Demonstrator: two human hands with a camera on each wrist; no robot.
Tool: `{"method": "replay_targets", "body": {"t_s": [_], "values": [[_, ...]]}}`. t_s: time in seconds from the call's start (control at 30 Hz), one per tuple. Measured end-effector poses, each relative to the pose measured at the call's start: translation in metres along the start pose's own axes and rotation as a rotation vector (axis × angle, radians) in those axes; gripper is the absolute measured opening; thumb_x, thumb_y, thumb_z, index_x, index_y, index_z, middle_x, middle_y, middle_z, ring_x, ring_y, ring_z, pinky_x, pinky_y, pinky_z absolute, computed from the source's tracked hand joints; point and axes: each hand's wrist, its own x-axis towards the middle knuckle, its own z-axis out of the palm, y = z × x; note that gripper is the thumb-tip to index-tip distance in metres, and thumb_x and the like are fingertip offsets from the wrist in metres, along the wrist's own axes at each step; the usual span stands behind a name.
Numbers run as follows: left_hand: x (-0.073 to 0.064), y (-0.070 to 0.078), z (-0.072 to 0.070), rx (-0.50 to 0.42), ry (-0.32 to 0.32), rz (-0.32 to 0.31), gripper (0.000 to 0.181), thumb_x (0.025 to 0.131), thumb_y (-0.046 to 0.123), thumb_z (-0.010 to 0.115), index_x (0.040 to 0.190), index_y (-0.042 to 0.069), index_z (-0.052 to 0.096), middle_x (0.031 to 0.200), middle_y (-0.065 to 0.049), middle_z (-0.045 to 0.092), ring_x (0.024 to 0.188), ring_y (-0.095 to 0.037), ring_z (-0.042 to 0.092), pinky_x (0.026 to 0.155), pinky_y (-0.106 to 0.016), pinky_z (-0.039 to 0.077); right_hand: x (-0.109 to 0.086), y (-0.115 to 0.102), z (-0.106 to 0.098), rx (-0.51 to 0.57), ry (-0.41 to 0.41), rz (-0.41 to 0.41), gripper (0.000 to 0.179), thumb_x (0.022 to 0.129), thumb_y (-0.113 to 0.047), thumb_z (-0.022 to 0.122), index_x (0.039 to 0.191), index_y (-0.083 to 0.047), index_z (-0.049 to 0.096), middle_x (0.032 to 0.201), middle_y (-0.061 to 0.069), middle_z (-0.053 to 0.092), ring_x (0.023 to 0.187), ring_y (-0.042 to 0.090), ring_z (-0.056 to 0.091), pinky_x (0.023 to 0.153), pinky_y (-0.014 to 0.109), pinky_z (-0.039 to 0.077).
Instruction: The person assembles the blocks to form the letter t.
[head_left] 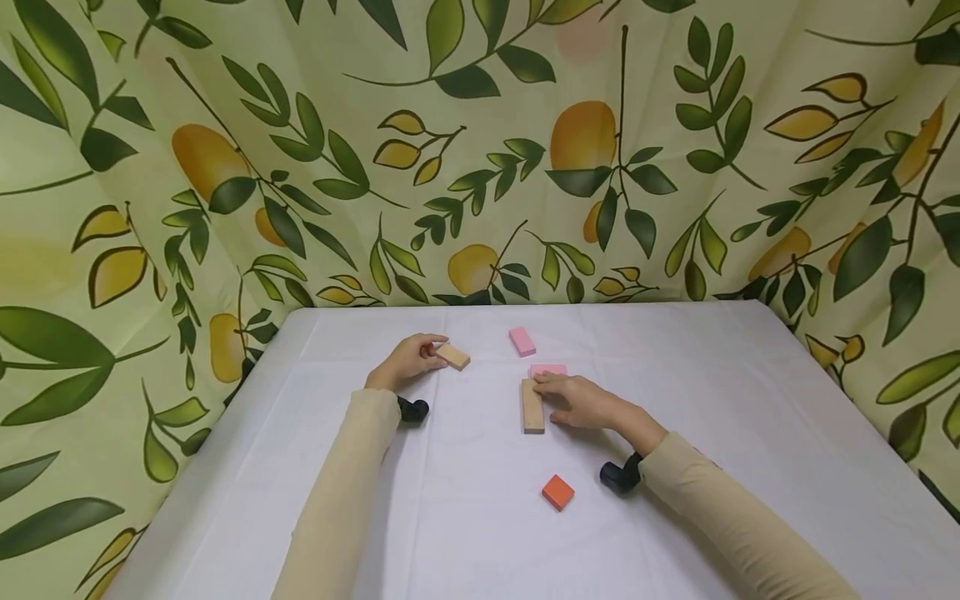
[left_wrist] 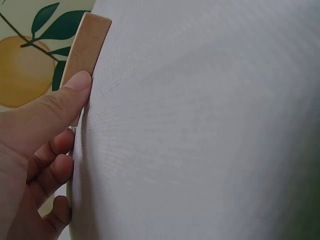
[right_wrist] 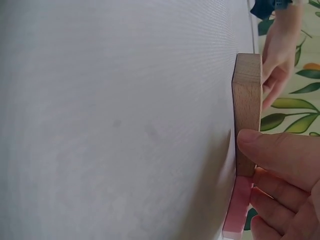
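Observation:
My left hand (head_left: pixel 407 363) pinches one end of a plain wooden block (head_left: pixel 453 357) at the left of the table. In the left wrist view the thumb lies on the near side of this wooden block (left_wrist: pixel 86 47), and the other fingers are curled below it. A second wooden block (head_left: pixel 533 408) lies lengthwise near the middle, held at its far end by my right hand (head_left: pixel 588 402). That block (right_wrist: pixel 247 107) meets a pink block (right_wrist: pixel 237 207) end-on in the right wrist view. From above, the pink block (head_left: pixel 551 368) lies crosswise, partly covered by my fingers.
Another pink block (head_left: pixel 522 341) lies slanted farther back. An orange square block (head_left: pixel 558 492) sits nearer the front. The white cloth-covered table (head_left: pixel 465 517) runs back to a leaf-and-fruit patterned curtain (head_left: pixel 480 167). Black devices (head_left: pixel 619 477) are worn at both wrists.

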Motion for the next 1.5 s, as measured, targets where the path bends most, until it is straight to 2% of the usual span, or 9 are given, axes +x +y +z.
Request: {"method": "replay_targets", "body": {"t_s": [0.2,0.37,0.83,1.07,1.5], "values": [[0.005,0.001,-0.003,0.038,-0.047,0.004,0.047,0.087,0.016,0.070,0.131,0.004,0.059,0.088,-0.008,0.055,0.080,-0.015,0.045,0.075,-0.024,0.036,0.000,0.000,-0.001,0.009,0.009,-0.002,0.052,0.084,-0.004,0.070,0.133,0.002,0.054,0.146,0.022,0.047,0.139,0.036,0.043,0.112,0.048,0.040],[0.005,-0.001,-0.003,0.022,-0.051,-0.014,0.043,0.087,0.016,0.071,0.128,0.005,0.061,0.091,-0.008,0.057,0.082,-0.015,0.046,0.077,-0.024,0.037,0.003,0.002,0.002,0.002,-0.006,0.025,0.052,0.085,-0.004,0.070,0.134,0.003,0.054,0.148,0.021,0.046,0.140,0.037,0.041,0.113,0.049,0.038],[0.005,-0.007,-0.003,-0.040,-0.021,-0.032,0.039,0.085,0.015,0.073,0.120,0.001,0.066,0.093,-0.010,0.060,0.084,-0.016,0.047,0.076,-0.022,0.038,0.003,-0.001,0.001,0.002,-0.010,0.049,0.050,0.085,-0.006,0.070,0.133,0.001,0.055,0.148,0.019,0.046,0.141,0.035,0.041,0.114,0.048,0.038],[0.002,-0.007,-0.001,-0.059,0.008,-0.056,0.037,0.083,0.015,0.074,0.118,0.003,0.068,0.092,-0.009,0.059,0.085,-0.016,0.047,0.077,-0.023,0.038,0.003,0.000,0.002,0.002,-0.005,0.040,0.050,0.085,-0.006,0.070,0.133,0.002,0.055,0.148,0.020,0.047,0.140,0.035,0.042,0.113,0.049,0.038],[-0.007,-0.002,0.001,-0.063,0.062,-0.031,0.035,0.083,0.015,0.075,0.115,0.003,0.069,0.095,-0.012,0.061,0.088,-0.018,0.050,0.080,-0.025,0.040,0.003,0.000,0.002,0.013,-0.007,0.037,0.050,0.086,-0.007,0.069,0.133,0.003,0.055,0.148,0.021,0.046,0.140,0.036,0.041,0.113,0.049,0.038]]}}
